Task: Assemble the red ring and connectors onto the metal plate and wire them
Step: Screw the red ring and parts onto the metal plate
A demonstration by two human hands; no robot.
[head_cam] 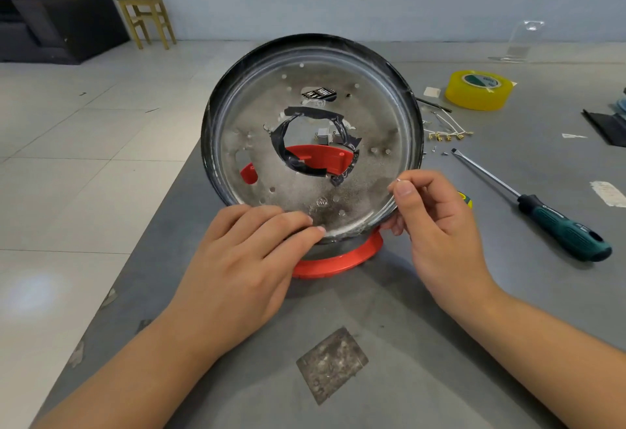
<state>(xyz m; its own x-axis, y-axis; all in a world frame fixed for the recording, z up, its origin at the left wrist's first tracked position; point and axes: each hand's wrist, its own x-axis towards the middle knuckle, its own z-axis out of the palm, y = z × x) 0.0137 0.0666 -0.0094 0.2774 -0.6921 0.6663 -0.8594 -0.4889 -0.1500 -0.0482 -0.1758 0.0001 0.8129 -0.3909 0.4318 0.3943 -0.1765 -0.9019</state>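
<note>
A round metal plate [369, 113] with a black rim and a taped central hole stands tilted up on its lower edge. Behind and under it lies the red ring [338, 261], which also shows through the hole. My left hand [244, 259] rests on the plate's lower rim with its fingers laid flat over the edge. My right hand [437, 222] grips the plate's lower right rim between thumb and curled fingers. Small grey connectors [323, 134] show through the hole. White wires with brass terminals [447, 134] lie on the table to the right.
A green-handled screwdriver [542, 212] lies to the right, and a yellow tape roll [479, 90] sits behind it. A small screw [434, 149] rests by the plate's right edge. A worn metal patch [332, 364] is on the grey table near me. The table's left edge runs diagonally.
</note>
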